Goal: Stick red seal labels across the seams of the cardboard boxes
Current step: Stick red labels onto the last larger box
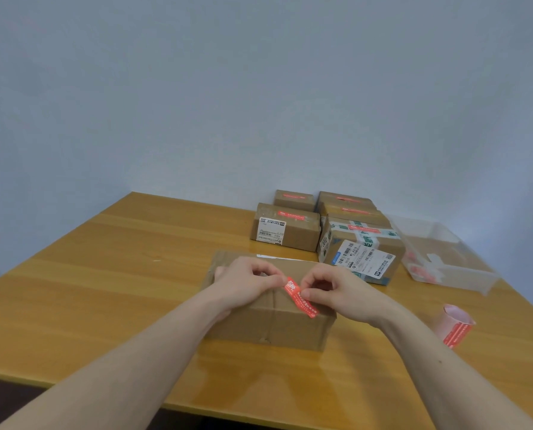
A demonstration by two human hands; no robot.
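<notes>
Hard to read much here, the print on the red label point(299, 295) is too blurry for me to make out, and the far end of the near box point(270, 308) is sitting behind both hands so I'm not seeing its whole top. I'm looking at the left hand point(243, 282) pinching the upper end of the label with curled fingers, and the right hand point(330, 293) pinching it near the middle, thumb and finger tips closed on it. The label is lying slantwise over the box's top, its lower end hanging just over the front edge. Whether it's already stuck down, I can't tell.

The box is sitting on the table point(104, 290) right in front of me, a seam running down its front face.

Behind it, a bunch of sealed boxes point(285, 231) are clustering toward the back right, red strips showing on their tops. One taped box point(361, 246) with a white shipping sticker is standing just beside the near box's right corner. Further right a clear bin point(445, 259) is holding some reddish stuff I can't identify through the plastic. A label roll point(456, 325) is lying near the right edge, partly curled.
</notes>
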